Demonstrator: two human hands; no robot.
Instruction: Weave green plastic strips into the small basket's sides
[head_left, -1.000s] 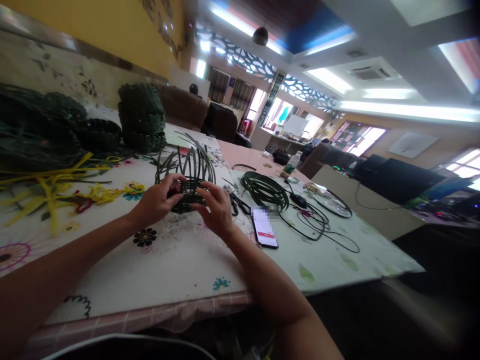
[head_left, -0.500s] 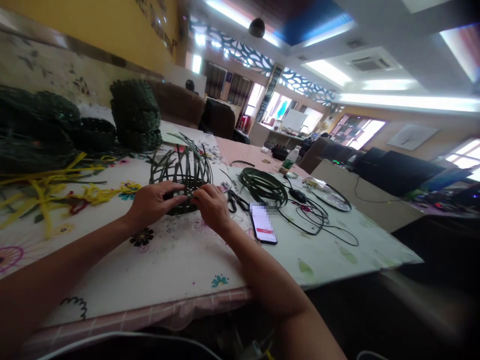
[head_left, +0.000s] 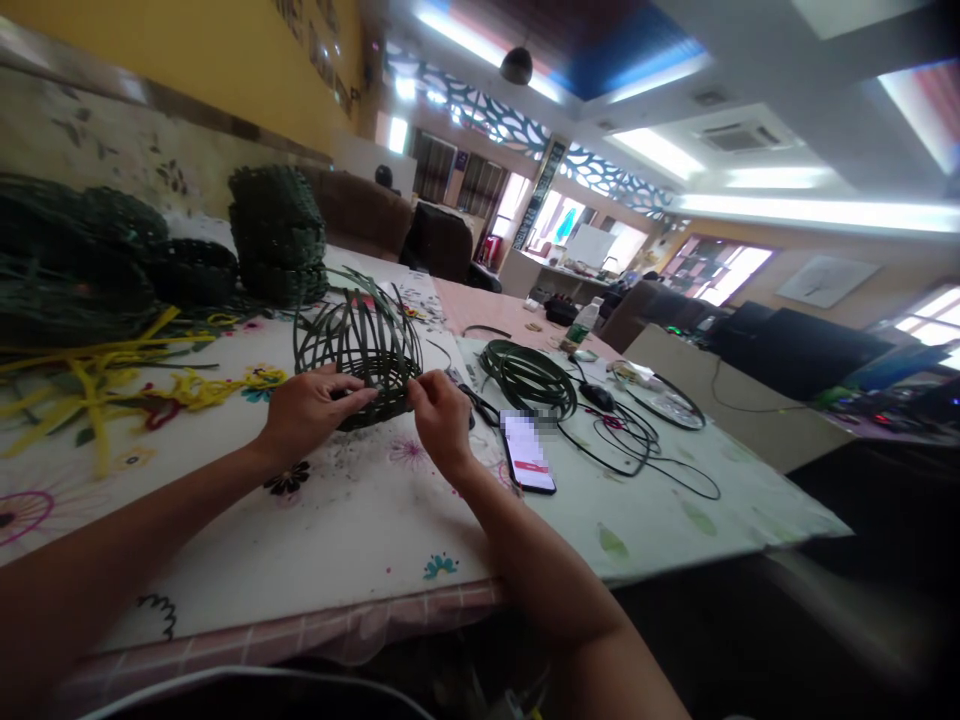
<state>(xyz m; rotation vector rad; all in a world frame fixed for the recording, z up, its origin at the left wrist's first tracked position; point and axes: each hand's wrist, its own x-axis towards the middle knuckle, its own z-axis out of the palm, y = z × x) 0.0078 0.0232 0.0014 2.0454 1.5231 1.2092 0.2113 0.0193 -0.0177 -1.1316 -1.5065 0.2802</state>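
Note:
A dark green basket (head_left: 390, 372), partly woven, stands on the floral tablecloth, its loose strips arching upward above a woven lower band. My left hand (head_left: 311, 408) grips the near left side of the basket between thumb and fingers. At the basket's right side, my right hand (head_left: 441, 415) has its fingers pinched on the woven edge, perhaps with a strip; the fingertips hide exactly what is between them. Just right of that hand lie scissors (head_left: 480, 403) with dark handles, partly hidden behind it.
A coil of green strip (head_left: 529, 375) lies to the right, behind a phone (head_left: 529, 452). A computer mouse (head_left: 598, 396), thin cords and a bottle (head_left: 583, 322) are farther right. Finished-looking woven baskets (head_left: 277, 235) stack at the back left, near yellow strips (head_left: 86, 395).
My right hand has shifted right, away from my left hand, along the basket's edge. The gap between the hands now shows the woven band. My left hand stays on the basket.

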